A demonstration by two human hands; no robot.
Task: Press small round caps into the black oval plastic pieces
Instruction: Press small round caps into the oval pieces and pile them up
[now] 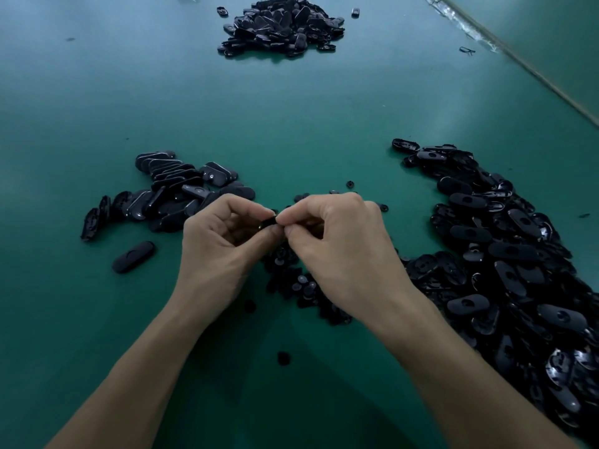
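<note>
head view, looking down on a green table (291,124).

centre: the left hand (223,241) and the right hand (337,251) meet fingertip to fingertip above the table. the fingers of both hands are curled, and thumb and forefinger of each pinch one small black part (268,221) between them. the fingers hide most of it, so it cannot be told whether it is an oval piece, a cap, or the two together.

below the hands: a heap of caps (299,285), small and round, lies on the table, partly covered by the right hand and wrist. a loose cap (283,358) sits apart on the near side, between the forearms; a second loose cap (350,184) sits just beyond the right hand.

right: the right pile (505,270) of black oval pieces runs from mid-table to the lower right corner. many pieces in it show a round hole at the middle.

left: the left pile (175,192) of oval pieces is smaller, and some of its pieces overlap in rows. a single oval piece (133,257) lies flat near the left hand, apart from this pile.

far: the far pile (282,25) of the same black pieces lies at top centre, well apart from the hands. a pale strip (518,56) crosses the upper right corner on a diagonal.
</note>
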